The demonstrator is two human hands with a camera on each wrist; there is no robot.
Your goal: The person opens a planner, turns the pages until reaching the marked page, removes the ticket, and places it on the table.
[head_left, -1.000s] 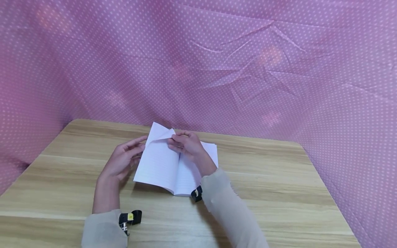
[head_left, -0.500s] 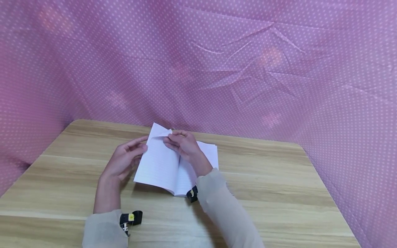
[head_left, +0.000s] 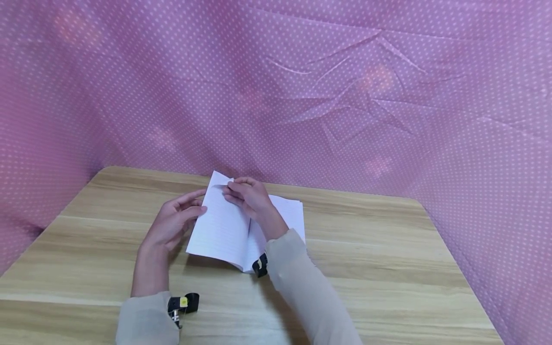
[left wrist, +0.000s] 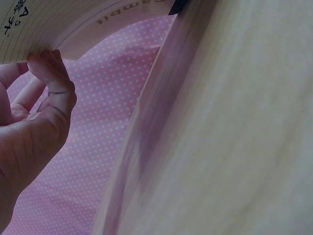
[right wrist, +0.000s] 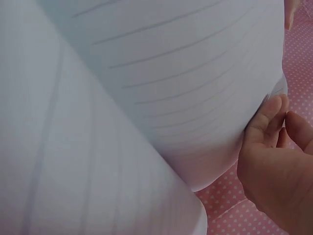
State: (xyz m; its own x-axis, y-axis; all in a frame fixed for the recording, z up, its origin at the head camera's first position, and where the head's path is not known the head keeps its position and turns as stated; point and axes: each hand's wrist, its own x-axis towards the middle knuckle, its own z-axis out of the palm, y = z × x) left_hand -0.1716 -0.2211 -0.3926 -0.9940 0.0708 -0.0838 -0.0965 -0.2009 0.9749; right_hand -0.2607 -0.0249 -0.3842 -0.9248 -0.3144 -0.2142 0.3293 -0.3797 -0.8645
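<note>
Toward 12 o'clock on the wood-grain table (head_left: pixel 379 268), nr the far edge, I see an open notebook (head_left: pixel 215 235), lined pgs up, L half tilted up off the tabletop. L hand (head_left: pixel 170 223) is at its 9 o'clock edge, part closed, thumb in front & fingers behind, gripping the raised pgs. R hand (head_left: pixel 252 196) crosses to approx 12 o'clock of it, nearly closed, pinching a bent page corner (right wrist: pixel 279 87) btwn thumb & finger. Pink dotted cloth (head_left: pixel 276 96) hangs beyond, 10 to 2 o'clock.
</note>
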